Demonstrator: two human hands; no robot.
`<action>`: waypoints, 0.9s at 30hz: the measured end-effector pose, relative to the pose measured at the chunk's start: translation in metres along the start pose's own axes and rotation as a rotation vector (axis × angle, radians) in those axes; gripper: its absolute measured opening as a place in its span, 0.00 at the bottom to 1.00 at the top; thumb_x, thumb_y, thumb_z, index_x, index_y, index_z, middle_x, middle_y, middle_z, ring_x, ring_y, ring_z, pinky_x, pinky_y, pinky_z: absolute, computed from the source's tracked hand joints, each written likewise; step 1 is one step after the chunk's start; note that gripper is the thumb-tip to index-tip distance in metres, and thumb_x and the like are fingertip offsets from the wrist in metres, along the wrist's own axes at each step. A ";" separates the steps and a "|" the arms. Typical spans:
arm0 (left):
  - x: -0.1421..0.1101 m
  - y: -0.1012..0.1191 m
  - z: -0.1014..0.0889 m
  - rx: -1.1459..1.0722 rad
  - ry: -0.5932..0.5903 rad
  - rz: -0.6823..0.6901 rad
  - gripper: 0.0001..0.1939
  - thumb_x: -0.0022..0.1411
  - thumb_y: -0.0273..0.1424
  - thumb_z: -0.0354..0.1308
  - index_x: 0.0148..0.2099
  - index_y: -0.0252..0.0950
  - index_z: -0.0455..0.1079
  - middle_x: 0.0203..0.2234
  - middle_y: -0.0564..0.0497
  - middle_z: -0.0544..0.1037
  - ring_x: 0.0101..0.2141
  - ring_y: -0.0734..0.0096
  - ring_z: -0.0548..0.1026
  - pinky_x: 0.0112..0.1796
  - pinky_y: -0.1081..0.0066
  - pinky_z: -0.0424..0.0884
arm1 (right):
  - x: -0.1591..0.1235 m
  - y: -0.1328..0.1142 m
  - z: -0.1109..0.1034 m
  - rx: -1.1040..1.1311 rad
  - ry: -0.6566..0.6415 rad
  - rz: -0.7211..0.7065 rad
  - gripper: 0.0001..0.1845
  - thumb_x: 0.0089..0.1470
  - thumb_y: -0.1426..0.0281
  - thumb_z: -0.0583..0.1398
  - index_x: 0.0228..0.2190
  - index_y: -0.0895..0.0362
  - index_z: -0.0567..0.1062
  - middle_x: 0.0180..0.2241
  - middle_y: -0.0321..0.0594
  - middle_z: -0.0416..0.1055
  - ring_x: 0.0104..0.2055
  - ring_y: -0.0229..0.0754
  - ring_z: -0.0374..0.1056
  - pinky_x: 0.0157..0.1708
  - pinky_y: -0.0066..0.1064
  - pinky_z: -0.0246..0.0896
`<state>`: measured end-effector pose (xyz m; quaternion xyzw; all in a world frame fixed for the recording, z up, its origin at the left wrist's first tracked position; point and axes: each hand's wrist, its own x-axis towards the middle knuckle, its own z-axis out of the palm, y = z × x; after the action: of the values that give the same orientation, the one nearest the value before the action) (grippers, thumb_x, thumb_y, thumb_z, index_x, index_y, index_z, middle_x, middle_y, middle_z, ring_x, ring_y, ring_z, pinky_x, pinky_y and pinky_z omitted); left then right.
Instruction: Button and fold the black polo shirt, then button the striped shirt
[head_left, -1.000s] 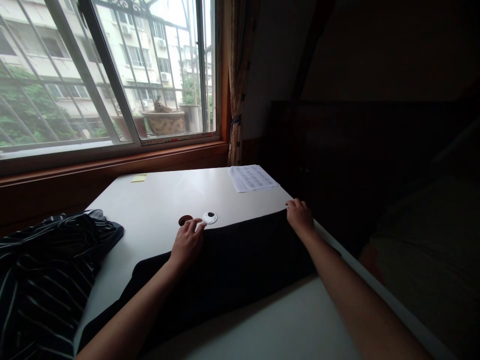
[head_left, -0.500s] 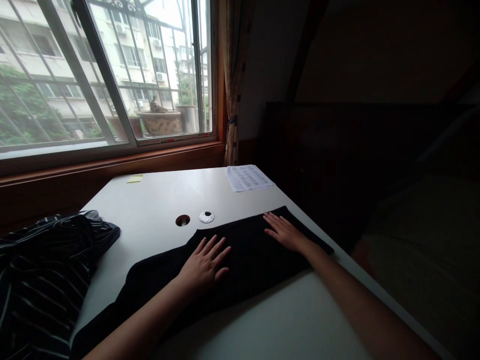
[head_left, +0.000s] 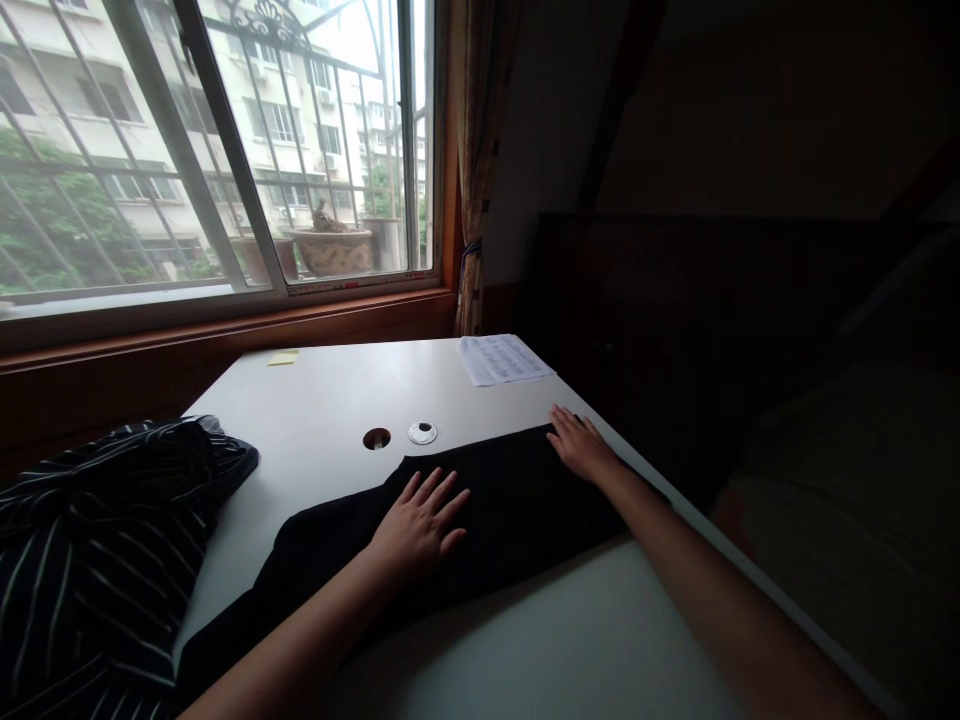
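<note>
A black garment point(head_left: 510, 510), which looks like a pair of trousers, lies spread across the white table point(head_left: 352, 390). My left hand point(head_left: 420, 520) rests flat on its middle, fingers spread. At the garment's far right end, my right hand point(head_left: 581, 442) lies with its palm down on the cloth, fingers stretched out toward the far corner. Neither hand grips anything. My left forearm covers part of the garment's near left portion.
A heap of dark striped cloth point(head_left: 97, 540) sits at the table's left. Printed sheets point(head_left: 504, 360) lie at the far right corner, a yellow note point(head_left: 283, 357) at the far left. Beyond the garment are a round hole point(head_left: 376, 439) and a white disc point(head_left: 423, 432). A window point(head_left: 225, 150) stands behind.
My right hand has slid a little to the right, toward the garment's far corner. My left hand stays flat in about the same place on the cloth. The view has shifted slightly.
</note>
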<state>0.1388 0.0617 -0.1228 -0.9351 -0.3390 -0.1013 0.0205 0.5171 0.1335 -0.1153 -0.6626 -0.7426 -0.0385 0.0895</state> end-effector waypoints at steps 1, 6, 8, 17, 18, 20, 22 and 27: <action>0.000 0.000 0.001 0.002 0.010 0.005 0.30 0.72 0.50 0.40 0.71 0.48 0.48 0.69 0.49 0.50 0.68 0.53 0.48 0.64 0.47 0.47 | -0.008 -0.016 0.000 0.011 0.014 -0.032 0.32 0.67 0.61 0.42 0.67 0.62 0.51 0.70 0.51 0.43 0.72 0.49 0.37 0.67 0.54 0.34; 0.000 -0.001 0.005 0.008 0.051 0.006 0.30 0.71 0.50 0.42 0.71 0.48 0.49 0.69 0.49 0.52 0.68 0.53 0.50 0.64 0.48 0.47 | -0.071 -0.089 0.004 0.194 -0.052 -0.392 0.33 0.68 0.55 0.46 0.69 0.52 0.45 0.70 0.43 0.44 0.71 0.46 0.40 0.67 0.49 0.40; 0.000 0.000 0.004 0.007 0.044 0.001 0.30 0.71 0.50 0.42 0.71 0.48 0.49 0.69 0.49 0.51 0.68 0.53 0.50 0.64 0.48 0.47 | -0.091 -0.090 0.004 0.193 -0.099 -0.416 0.34 0.68 0.54 0.46 0.69 0.50 0.44 0.70 0.41 0.43 0.71 0.46 0.39 0.68 0.50 0.38; 0.001 0.000 0.002 -0.005 0.013 -0.001 0.30 0.72 0.50 0.41 0.71 0.48 0.50 0.69 0.49 0.51 0.68 0.53 0.49 0.64 0.47 0.46 | -0.104 0.056 -0.005 0.058 -0.150 -0.070 0.34 0.68 0.53 0.42 0.69 0.51 0.43 0.71 0.39 0.40 0.72 0.45 0.36 0.69 0.49 0.36; 0.002 0.000 0.001 -0.009 0.003 -0.002 0.30 0.72 0.50 0.41 0.71 0.48 0.50 0.69 0.48 0.51 0.68 0.53 0.49 0.64 0.47 0.46 | -0.105 0.064 -0.005 0.047 -0.154 -0.058 0.34 0.67 0.53 0.41 0.69 0.51 0.43 0.71 0.39 0.39 0.72 0.45 0.36 0.68 0.48 0.36; 0.002 0.001 -0.004 -0.015 -0.030 -0.006 0.29 0.72 0.49 0.42 0.70 0.48 0.50 0.69 0.48 0.51 0.68 0.51 0.49 0.64 0.46 0.47 | -0.106 0.070 -0.004 0.030 -0.158 -0.053 0.34 0.67 0.53 0.41 0.69 0.50 0.43 0.71 0.38 0.39 0.72 0.45 0.36 0.68 0.48 0.36; -0.003 0.004 -0.011 -0.027 -0.073 -0.002 0.30 0.71 0.49 0.43 0.70 0.47 0.51 0.69 0.47 0.50 0.68 0.49 0.48 0.63 0.44 0.48 | -0.107 0.070 -0.003 0.019 -0.158 -0.058 0.34 0.67 0.53 0.41 0.69 0.50 0.43 0.71 0.38 0.39 0.72 0.45 0.36 0.68 0.48 0.37; -0.050 0.014 -0.032 -0.099 -0.106 0.055 0.29 0.72 0.50 0.43 0.70 0.49 0.52 0.69 0.47 0.51 0.67 0.51 0.50 0.62 0.44 0.52 | -0.106 0.069 -0.001 -0.012 -0.146 -0.049 0.34 0.66 0.54 0.41 0.69 0.51 0.46 0.70 0.39 0.41 0.71 0.46 0.38 0.68 0.49 0.39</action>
<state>0.1046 0.0164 -0.1013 -0.9479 -0.3085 -0.0677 -0.0408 0.5964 0.0378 -0.1376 -0.6460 -0.7627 0.0034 0.0301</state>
